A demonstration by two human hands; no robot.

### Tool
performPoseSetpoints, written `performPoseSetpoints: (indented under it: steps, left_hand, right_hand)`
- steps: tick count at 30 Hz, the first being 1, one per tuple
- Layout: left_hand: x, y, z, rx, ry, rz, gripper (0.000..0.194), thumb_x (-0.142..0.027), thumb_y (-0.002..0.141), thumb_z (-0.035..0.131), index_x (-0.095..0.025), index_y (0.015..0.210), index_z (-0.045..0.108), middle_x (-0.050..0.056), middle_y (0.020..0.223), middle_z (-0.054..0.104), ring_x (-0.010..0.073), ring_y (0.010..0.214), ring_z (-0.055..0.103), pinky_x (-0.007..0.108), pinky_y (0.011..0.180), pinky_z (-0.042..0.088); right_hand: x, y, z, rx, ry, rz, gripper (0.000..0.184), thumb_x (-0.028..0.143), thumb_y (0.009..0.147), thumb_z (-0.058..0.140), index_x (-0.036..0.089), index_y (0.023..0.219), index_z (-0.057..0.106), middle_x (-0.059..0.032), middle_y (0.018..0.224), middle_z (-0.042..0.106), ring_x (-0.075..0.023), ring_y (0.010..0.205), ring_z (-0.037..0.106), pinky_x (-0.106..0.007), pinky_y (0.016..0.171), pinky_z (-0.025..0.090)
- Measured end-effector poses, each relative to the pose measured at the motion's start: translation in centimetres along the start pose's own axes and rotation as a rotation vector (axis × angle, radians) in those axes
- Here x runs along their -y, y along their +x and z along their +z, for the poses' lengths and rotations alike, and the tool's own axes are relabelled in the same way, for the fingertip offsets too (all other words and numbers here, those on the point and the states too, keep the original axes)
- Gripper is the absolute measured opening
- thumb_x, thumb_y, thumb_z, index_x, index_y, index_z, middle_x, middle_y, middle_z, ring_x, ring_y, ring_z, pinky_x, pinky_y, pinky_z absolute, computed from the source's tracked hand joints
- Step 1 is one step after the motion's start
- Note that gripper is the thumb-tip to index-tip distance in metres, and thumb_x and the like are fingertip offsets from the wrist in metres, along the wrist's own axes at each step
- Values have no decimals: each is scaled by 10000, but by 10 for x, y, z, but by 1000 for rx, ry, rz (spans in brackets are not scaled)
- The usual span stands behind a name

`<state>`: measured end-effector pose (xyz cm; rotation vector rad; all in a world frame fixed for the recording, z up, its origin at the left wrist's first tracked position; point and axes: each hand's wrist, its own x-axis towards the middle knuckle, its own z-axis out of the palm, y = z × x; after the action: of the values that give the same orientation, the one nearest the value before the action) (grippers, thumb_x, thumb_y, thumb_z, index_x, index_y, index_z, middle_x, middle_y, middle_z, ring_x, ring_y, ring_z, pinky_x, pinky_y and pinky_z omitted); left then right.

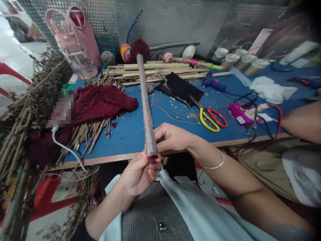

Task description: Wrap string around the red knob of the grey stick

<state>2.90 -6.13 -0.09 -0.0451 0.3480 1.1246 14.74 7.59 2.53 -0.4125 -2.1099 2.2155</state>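
Observation:
A long stick wrapped in grey (145,103) points away from me over the table edge. Its near end shows dark red, and a dark red ball (139,49) sits at its far end. My left hand (139,174) is closed around the near end from below. Just above it, my right hand (173,137) has its fingers curled against the stick's right side, with the fingertips partly hidden. Dark red velvety cloth (100,100) lies left of the stick. To the right are scissors (210,118) with yellow and red handles, beside black cloth (183,88).
Dry stalks (22,134) pile up at the left. A pink-topped bottle (80,63), pale sticks (160,68) and paper-covered cups (255,67) line the back. A blue glue gun (213,82), purple device (242,113) and cables lie right, near another person's arm (303,122).

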Motion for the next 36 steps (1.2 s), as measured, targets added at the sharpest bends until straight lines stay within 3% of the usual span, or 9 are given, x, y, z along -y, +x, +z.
performPoseSetpoints:
  steps: [4, 8, 12, 15, 18, 21, 25, 29, 36]
  left_hand:
    - [1, 0, 2, -13, -36, 0, 246, -245, 650, 814, -107, 736, 629, -10, 699, 560, -11, 541, 517, -3, 482, 452]
    - [1, 1, 6, -40, -44, 16, 193, -222, 702, 773, -123, 760, 619, -3, 732, 572, -1, 559, 532, 21, 512, 486]
    - [1, 2, 8, -70, -56, 11, 112, -169, 755, 717, -124, 780, 618, -2, 722, 567, 3, 560, 546, 18, 519, 490]
    - [2, 2, 7, -49, -65, 12, 143, -156, 711, 753, -118, 768, 627, -1, 735, 582, 4, 572, 556, 20, 524, 494]
    - [3, 1, 6, -27, -70, -15, 192, -135, 658, 789, -107, 771, 636, 1, 736, 590, 2, 571, 555, 21, 523, 491]
    - [4, 2, 7, -14, -70, -7, 184, -125, 668, 782, -121, 785, 641, 3, 746, 602, 3, 571, 559, 24, 518, 488]
    - [4, 2, 9, 0, -86, 4, 185, -133, 682, 776, -139, 808, 641, -5, 734, 593, 5, 566, 562, 29, 504, 484]
    - [3, 3, 9, -13, -84, -26, 210, -144, 657, 797, -86, 756, 621, -3, 702, 572, -2, 551, 549, 26, 507, 479]
    - [0, -1, 2, -17, -159, 8, 253, -126, 666, 784, -79, 850, 617, -5, 716, 596, 8, 545, 534, 43, 476, 471]
  right_hand:
    - [6, -4, -2, -83, -140, -31, 122, 226, 695, 731, 114, 743, 725, -36, 774, 693, -122, 732, 612, -232, 710, 477]
    - [1, -5, 2, -85, 35, 41, 180, 280, 732, 698, 106, 783, 698, -30, 743, 680, -118, 687, 603, -235, 663, 484]
    - [-4, -3, 7, 35, 85, 68, 182, 259, 786, 647, 98, 871, 660, -22, 766, 664, -105, 706, 587, -243, 707, 480]
    - [-2, -2, 8, 74, 83, 13, 149, 192, 809, 612, 114, 936, 617, -13, 826, 651, -96, 764, 585, -242, 761, 474]
    - [0, -1, 5, 180, 166, -26, 266, 150, 816, 584, 125, 1080, 571, -17, 870, 648, -95, 787, 595, -246, 780, 472]
    - [-2, 0, 1, 267, 184, -37, 198, 138, 791, 586, 101, 980, 633, -34, 856, 666, -108, 798, 605, -265, 822, 463]
    - [-10, 0, 0, 205, 240, 9, 111, 197, 736, 662, 89, 763, 666, -29, 732, 665, -122, 727, 604, -285, 791, 469]
    - [-12, -4, 0, 104, 313, 93, 183, 236, 691, 730, 93, 779, 658, -11, 703, 653, -99, 647, 581, -241, 678, 470]
    - [1, -17, -5, -153, -16, -36, 149, 261, 830, 603, 113, 845, 593, -10, 784, 614, -96, 717, 556, -233, 699, 461]
